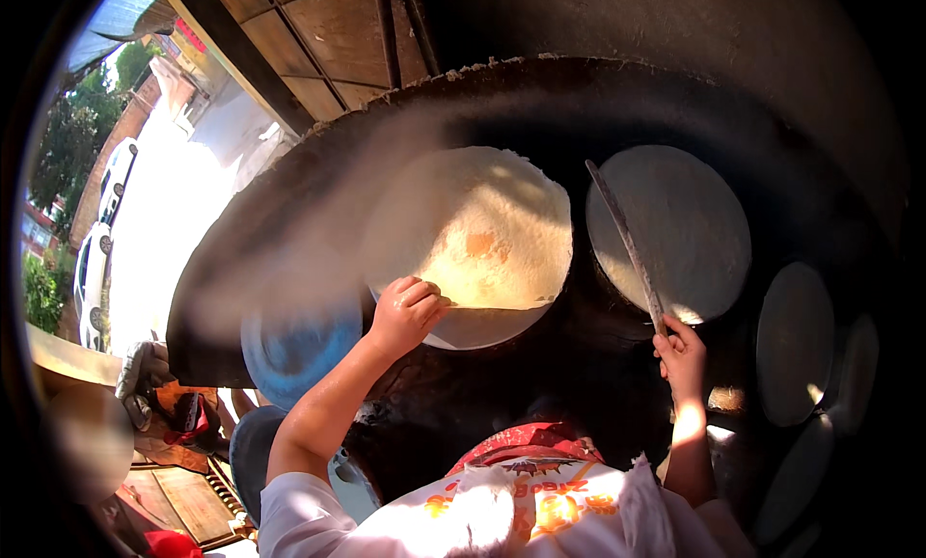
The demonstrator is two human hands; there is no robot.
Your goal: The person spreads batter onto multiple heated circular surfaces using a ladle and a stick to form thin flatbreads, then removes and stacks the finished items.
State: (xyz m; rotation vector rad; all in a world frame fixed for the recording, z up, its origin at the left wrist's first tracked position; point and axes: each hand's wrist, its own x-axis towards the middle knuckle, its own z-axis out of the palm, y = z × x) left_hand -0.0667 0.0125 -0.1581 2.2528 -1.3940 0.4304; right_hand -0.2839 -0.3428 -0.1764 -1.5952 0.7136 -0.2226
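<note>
The person's left hand (408,314) is pinched on the near edge of a thin, pale round sheet (511,240), which lies over the middle round plate (482,336), part of the plate showing below that edge. The right hand (683,360) is closed around the lower end of a long, narrow stick (629,242) slanting across the pale disc (680,211) at right. Orange and red printed lettering (559,489) marks the white garment's front (405,531).

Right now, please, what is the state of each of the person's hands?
Left hand: closed, gripping the edge of the thin, pale flatbread.
Right hand: closed, holding a long, thin stick.
</note>
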